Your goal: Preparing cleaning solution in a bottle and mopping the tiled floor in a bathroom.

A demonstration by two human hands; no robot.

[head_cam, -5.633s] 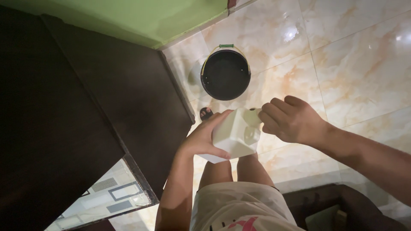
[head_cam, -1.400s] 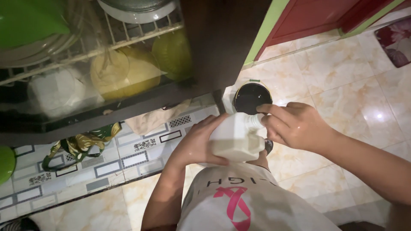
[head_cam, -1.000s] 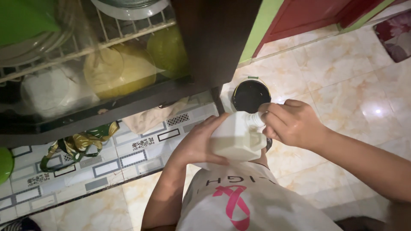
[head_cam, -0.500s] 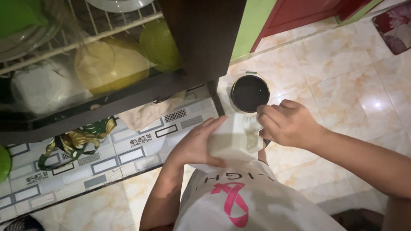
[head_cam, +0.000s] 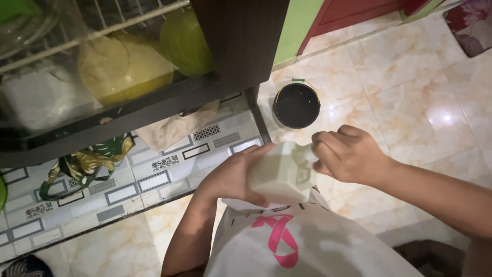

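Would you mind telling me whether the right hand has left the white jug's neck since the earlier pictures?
No. The right hand still grips the neck of the white jug, held by the left hand, just below the black bucket.

White squarish plastic jug (head_cam: 281, 173) — tilted on its side, held above the floor.

Below you, a black bucket (head_cam: 296, 105) with a green-and-yellow handle stands on the glossy marble-patterned floor (head_cam: 420, 102), just beside the dark cabinet (head_cam: 241, 41). On your patterned-tile tabletop (head_cam: 154, 177) lie a beige cloth (head_cam: 177, 129) and a green-and-gold leaf-print cloth (head_cam: 84, 164). Above them, yellow and green plates (head_cam: 154, 51) stand in a wire rack (head_cam: 61, 43).
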